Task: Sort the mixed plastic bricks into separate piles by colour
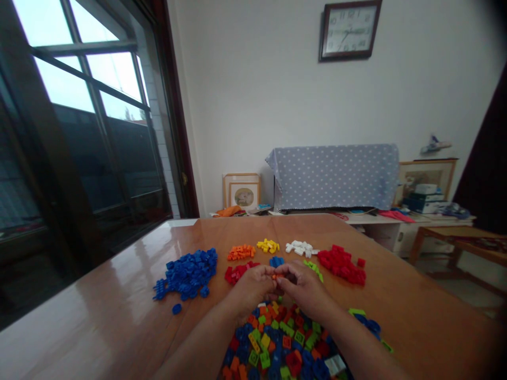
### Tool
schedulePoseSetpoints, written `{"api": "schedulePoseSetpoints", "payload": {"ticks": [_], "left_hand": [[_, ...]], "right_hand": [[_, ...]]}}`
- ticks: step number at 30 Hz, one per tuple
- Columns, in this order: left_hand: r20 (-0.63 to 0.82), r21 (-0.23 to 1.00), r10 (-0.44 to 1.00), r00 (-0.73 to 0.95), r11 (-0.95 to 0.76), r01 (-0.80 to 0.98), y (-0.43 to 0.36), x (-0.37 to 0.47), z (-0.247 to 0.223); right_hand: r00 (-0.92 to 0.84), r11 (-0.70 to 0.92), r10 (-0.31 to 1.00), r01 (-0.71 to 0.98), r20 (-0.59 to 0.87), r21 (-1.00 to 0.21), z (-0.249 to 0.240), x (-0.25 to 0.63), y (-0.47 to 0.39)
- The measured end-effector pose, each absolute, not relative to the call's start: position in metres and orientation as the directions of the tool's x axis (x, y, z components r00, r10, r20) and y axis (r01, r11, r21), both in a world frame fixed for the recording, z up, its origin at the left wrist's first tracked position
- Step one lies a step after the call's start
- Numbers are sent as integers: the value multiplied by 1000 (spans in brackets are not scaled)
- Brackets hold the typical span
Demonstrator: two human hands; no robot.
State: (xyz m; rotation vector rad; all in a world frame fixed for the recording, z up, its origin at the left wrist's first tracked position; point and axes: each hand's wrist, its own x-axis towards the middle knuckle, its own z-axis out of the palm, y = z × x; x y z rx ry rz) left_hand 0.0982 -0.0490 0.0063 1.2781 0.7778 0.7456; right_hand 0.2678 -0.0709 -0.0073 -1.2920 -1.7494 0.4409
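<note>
My left hand [256,285] and my right hand [304,287] meet above the table, fingertips pinched together. Between them is a small orange toy brick [277,276], mostly covered by the fingers, so I cannot tell if it is one piece or two. Below my wrists lies a mixed heap of toy bricks [285,338] in several colours. Just past my hands are a red pile [237,272], a few light blue bricks [276,261] and a lime green pile [314,269], partly hidden by my right hand.
Sorted piles stand farther out on the wooden table [130,311]: dark blue bricks [190,274], orange bricks [241,252], yellow bricks [268,245], white bricks [300,248] and red bricks [343,265]. Loose blue and green pieces [368,324] lie beside my right forearm.
</note>
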Motion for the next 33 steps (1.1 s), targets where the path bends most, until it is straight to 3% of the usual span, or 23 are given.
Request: {"api": "schedulePoseSetpoints", "payload": {"ticks": [11,23,33], "left_hand": [[-118,976,858,501,193,-101,-48,98,7],[-126,967,838,531,224,-123,-47,97,8],[-103,955,809,579,243,-170,-46,94,4]], "right_hand": [[-109,454,865,585,490,-672,-1,264,-78],[-29,399,900,459,435,-794,7,263,-80],[-40,395,900,493,433,-775,0,266,-76]]}}
